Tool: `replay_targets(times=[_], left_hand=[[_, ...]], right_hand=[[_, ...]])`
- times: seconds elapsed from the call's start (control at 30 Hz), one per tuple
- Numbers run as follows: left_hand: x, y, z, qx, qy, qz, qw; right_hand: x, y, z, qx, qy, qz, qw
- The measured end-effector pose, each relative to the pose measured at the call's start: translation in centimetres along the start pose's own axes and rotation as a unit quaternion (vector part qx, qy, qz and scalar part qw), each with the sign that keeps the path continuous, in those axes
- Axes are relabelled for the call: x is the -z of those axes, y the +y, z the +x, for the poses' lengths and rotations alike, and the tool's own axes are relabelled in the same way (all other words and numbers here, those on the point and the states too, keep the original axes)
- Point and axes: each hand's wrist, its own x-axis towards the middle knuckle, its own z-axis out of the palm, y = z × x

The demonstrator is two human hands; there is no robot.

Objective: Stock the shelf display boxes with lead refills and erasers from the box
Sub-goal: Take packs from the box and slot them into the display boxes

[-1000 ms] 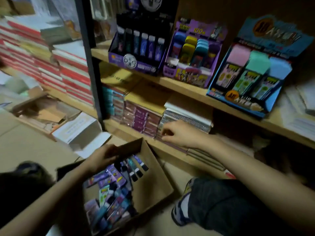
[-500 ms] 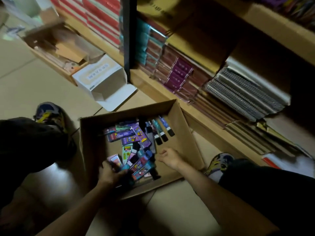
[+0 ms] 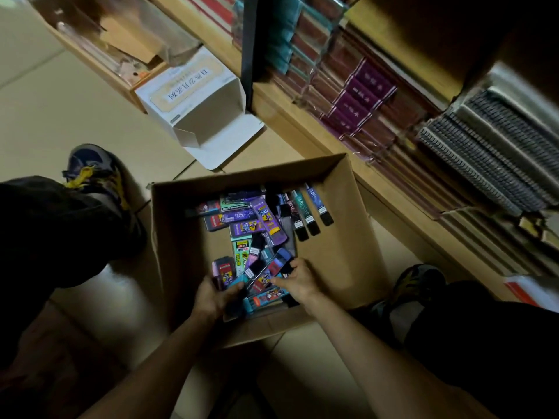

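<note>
Right hand joined left hand — both gripping packs.

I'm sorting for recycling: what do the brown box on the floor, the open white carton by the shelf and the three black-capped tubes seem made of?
Brown box: cardboard, matte tan, with thick folded walls.
White carton: thin paperboard, printed outside, plain inside, with a creased tuck flap.
Black-capped tubes: probably hard plastic; a faint sheen suggests it, but they are too small to be sure.
</note>
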Motion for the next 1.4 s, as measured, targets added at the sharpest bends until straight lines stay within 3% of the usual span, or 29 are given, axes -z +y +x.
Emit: replay_targets(times=[0.17,0.4,0.5,0.73,0.87,1.03,1.17,1.23,1.4], left_hand=[[-0.3,-0.7,0.0,-0.006,-0.021,-0.044,0.999],[-0.5,0.0,0.0,-0.015,-0.049,-0.009,0.999],[-0.6,-0.3,0.3,-0.018,-0.054,-0.001,0.998],[0.1,-0.7,1.4,-0.01,-0.066,-0.02,0.998],[0.3,-0.7,2.0,-0.022,-0.07,-0.038,0.997],[1.1,0.0,2.5,-0.023,-0.059,-0.055,0.996],[1.1,0.4,2.4,-0.026,-0.059,-0.046,0.997],[1.2,0.4,2.3,-0.029,-0.058,-0.045,0.997],[1.4,0.9,2.1,-0.035,-0.069,-0.039,0.996]], right_hand=[[-0.8,-0.6,-0.2,0.018,0.04,0.1,0.994],[-0.6,-1.3,-1.3,0.004,-0.011,0.192,0.981],[-0.5,-1.3,-1.7,-0.008,-0.049,0.193,0.98],[-0.6,-1.6,-1.8,0.017,-0.033,0.176,0.984],[0.3,-1.9,-1.9,0.028,-0.106,0.184,0.977],[3.2,-1.8,-1.5,-0.013,-0.255,0.108,0.961],[3.7,-1.1,-1.5,0.015,-0.333,-0.003,0.943],[3.2,-1.2,-1.4,0.031,-0.321,-0.016,0.946],[2.1,-1.8,-1.1,0.062,-0.198,0.075,0.975]])
